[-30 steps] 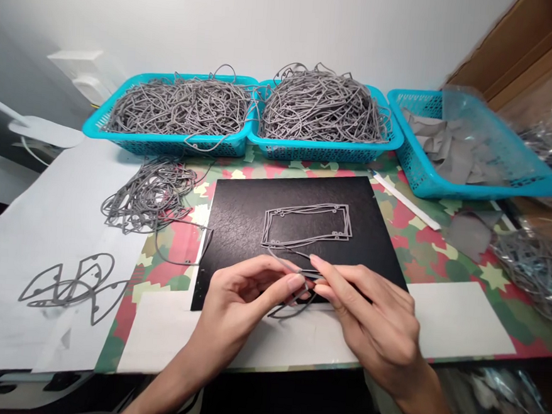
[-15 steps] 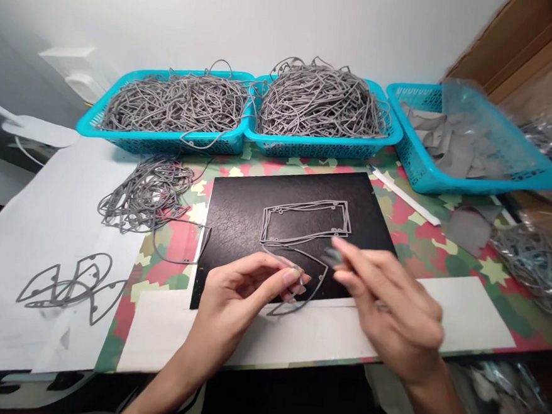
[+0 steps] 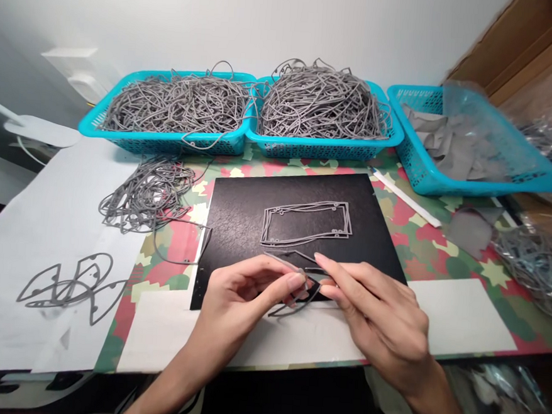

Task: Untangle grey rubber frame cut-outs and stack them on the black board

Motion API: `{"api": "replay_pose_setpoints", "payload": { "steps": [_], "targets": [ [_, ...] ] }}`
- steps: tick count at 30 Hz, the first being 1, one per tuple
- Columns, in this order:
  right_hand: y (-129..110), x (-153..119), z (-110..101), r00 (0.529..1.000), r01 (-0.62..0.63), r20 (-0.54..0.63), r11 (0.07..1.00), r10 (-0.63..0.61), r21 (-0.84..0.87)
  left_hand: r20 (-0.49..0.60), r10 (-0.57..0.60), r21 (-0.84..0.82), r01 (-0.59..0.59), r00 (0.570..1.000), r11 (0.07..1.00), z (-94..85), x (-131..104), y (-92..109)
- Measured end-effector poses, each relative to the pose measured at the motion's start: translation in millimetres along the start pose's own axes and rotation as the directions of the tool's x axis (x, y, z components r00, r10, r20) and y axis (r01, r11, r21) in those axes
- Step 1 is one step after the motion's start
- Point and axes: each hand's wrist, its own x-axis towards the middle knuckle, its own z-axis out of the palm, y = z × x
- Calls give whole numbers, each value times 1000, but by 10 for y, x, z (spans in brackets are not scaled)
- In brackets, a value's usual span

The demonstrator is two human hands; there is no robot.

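A thin grey gasket is pinched between the thumb and fingers of my left hand, over the front edge of a black board. Close beside it on the right, my right hand has its fingers closed on tweezers, their dark tips touching the gasket near my left fingertips. Behind both hands, several grey gaskets lie stacked as a rectangular frame on the board.
Two blue baskets heaped with grey gaskets stand at the back. Another blue basket holds grey scraps at right. A tangled gasket pile lies left of the board, loose gaskets on white paper, and a white strip at right.
My right hand has moved left and slightly down, bringing the tweezers to the gasket at my left fingertips. My left hand has barely moved.
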Motion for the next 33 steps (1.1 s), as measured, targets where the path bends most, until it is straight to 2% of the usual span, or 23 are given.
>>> {"api": "replay_pose_setpoints", "payload": {
  "steps": [19,33],
  "targets": [
    [2,-7,-18,1000,4,29,999,-2,-51,-13,4,-12,-4,1000,1000,39,-10,11],
    [20,-23,-7,999,-11,34,1000,12,-4,-54,12,46,-9,998,999,44,-31,21]
  ]
}}
